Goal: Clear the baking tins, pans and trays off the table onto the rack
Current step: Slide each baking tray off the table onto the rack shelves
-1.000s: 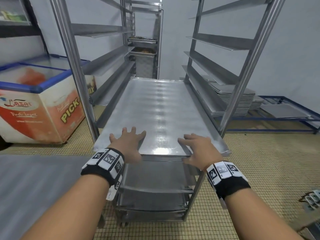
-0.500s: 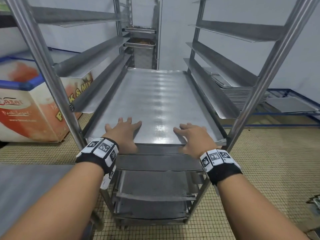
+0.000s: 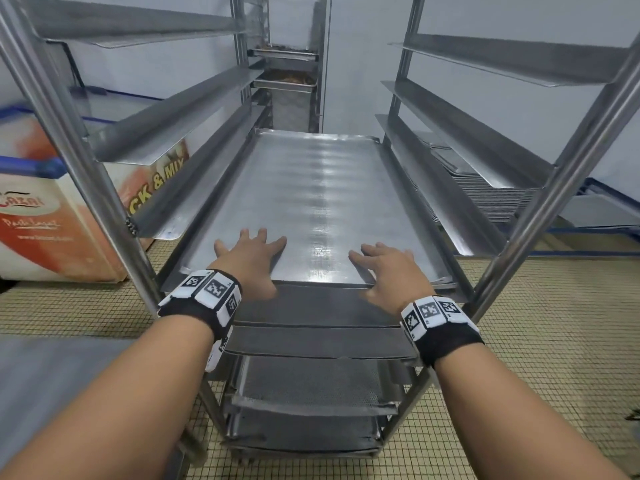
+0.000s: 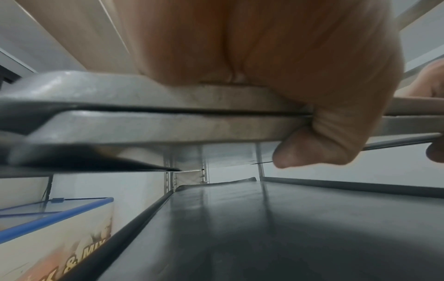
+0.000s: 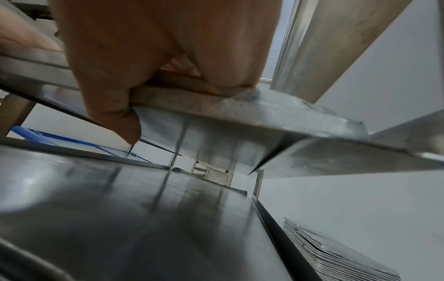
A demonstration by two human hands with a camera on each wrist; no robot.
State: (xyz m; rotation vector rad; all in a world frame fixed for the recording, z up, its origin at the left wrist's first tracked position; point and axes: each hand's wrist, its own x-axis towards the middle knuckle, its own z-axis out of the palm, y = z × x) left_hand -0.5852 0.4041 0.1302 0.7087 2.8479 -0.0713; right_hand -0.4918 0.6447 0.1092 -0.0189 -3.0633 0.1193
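Observation:
A large flat metal baking tray (image 3: 311, 202) lies on the runners of the steel rack (image 3: 104, 185), most of its length inside. My left hand (image 3: 249, 251) holds its near edge left of centre, fingers flat on top. My right hand (image 3: 384, 268) holds the same edge right of centre. In the left wrist view the left thumb (image 4: 312, 148) hooks under the tray rim (image 4: 144, 95), where two stacked rims show. In the right wrist view the right thumb (image 5: 113, 114) is likewise curled under the rim (image 5: 216, 102).
More trays (image 3: 311, 313) fill the rack's lower runners; the upper runners hold nothing. A chest freezer (image 3: 41, 220) stands left of the rack. A stack of trays (image 3: 485, 195) sits on a low blue frame at the right. The grey table (image 3: 41, 375) is at lower left.
The tray has slid deeper into the rack, and both hands have followed it forward, keeping their hold on its near edge.

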